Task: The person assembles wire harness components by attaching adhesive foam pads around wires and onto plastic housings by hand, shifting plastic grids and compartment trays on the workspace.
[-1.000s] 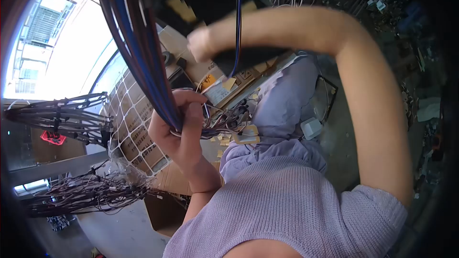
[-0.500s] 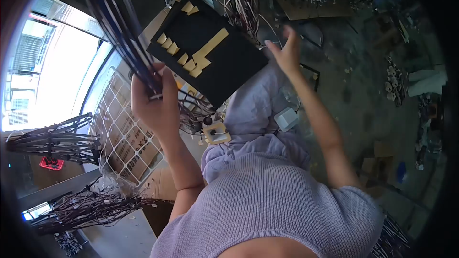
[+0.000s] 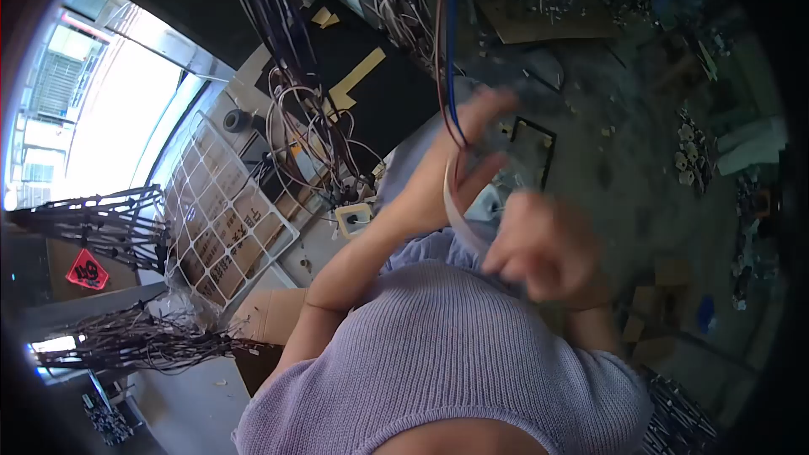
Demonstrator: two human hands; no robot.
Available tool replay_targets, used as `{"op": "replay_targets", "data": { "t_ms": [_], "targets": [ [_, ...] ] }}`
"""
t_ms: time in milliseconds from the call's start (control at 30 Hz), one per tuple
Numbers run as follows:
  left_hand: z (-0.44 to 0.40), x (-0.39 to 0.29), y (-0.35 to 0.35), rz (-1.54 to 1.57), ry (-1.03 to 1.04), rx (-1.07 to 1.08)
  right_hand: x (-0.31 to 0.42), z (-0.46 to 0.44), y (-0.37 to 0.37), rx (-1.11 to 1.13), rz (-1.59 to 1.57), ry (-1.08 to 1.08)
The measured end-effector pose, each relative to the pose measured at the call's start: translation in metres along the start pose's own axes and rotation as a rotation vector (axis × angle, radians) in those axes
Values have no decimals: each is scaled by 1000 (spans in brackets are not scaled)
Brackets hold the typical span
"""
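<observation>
My left hand (image 3: 442, 173) is stretched out in front of my lap, somewhat blurred, with thumb and fingers apart. Thin blue, brown and white wires (image 3: 453, 84) come down from the top of the view and cross it. Their lower length bends toward my right hand (image 3: 543, 244). That hand is smeared by motion, its fingers curled in on the wires near my chest. Left of both hands, a dark wire bundle (image 3: 286, 46) lies across a black board (image 3: 396, 88) with yellow tape strips. Loose wire ends and small connectors tangle at the bundle's lower end.
A white wire grid (image 3: 227, 211) stands over printed cardboard at left. Dark cable bundles (image 3: 93, 227) jut in from the left edge. A roll of black tape (image 3: 237, 120) and a small yellow-framed piece (image 3: 354, 221) sit near the board. Parts (image 3: 695, 147) lie scattered at right.
My left hand has let go of the dark bundle and moved right across my lap. The bundle now lies over the board. My right hand has come down toward my chest and closed on wires.
</observation>
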State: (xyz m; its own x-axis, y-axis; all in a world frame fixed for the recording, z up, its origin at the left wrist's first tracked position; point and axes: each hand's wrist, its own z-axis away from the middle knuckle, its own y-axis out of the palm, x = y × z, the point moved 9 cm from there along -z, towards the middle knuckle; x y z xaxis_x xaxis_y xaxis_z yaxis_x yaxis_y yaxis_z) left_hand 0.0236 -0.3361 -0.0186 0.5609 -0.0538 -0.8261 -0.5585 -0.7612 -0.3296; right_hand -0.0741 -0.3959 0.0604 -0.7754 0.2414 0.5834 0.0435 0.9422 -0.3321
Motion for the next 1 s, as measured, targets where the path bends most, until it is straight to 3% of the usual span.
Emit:
{"op": "replay_targets", "data": {
  "t_ms": [100,133,167,200,233,267,300,367,433,500,533,633,700,767,833,900,933,1000],
  "targets": [
    [45,-45,-25,-140,141,16,23,-11,5,247,46,-161],
    [72,-69,-49,-251,190,-62,11,-15,-8,113,31,-159],
    [102,-88,-77,-162,210,-175,-1,-17,-21,-21,15,-157],
    [134,-106,-116,412,359,-318,-48,-8,-33,-282,-65,-2],
    [147,-126,-146,602,441,-387,-96,10,-42,-553,-182,128],
    [159,-145,-176,781,539,-447,-136,3,-41,-574,-152,252],
    [180,-163,-202,646,605,-564,-173,-6,-40,-594,-121,375],
    [201,-176,-234,604,499,-572,-217,-32,-21,-522,92,337],
    [216,-172,-251,678,400,-547,-224,-58,13,-533,219,91],
    [270,-131,-289,477,143,-1008,-248,-76,45,-323,239,231],
    [300,-109,-296,370,9,-1229,-287,-76,62,-237,-5,445],
    [307,-56,-280,38,-446,-999,-307,-62,2,-499,124,318],
    [292,-55,-267,-67,-334,-1191,-300,-38,-77,-653,353,229],
    [274,-59,-249,-58,-263,-1319,-295,-5,-168,-887,372,284],
    [295,-61,-258,-479,-49,-1371,-252,10,-232,-1067,423,150],
    [228,-97,-208,-1022,204,-1260,-209,11,-264,-1023,534,45],
    [197,-107,-181,-1097,328,-1247,-208,19,-277,-1033,316,233],
    [148,-129,-109,-1432,665,-1050,-198,27,-291,-948,216,309]
  ]
}}
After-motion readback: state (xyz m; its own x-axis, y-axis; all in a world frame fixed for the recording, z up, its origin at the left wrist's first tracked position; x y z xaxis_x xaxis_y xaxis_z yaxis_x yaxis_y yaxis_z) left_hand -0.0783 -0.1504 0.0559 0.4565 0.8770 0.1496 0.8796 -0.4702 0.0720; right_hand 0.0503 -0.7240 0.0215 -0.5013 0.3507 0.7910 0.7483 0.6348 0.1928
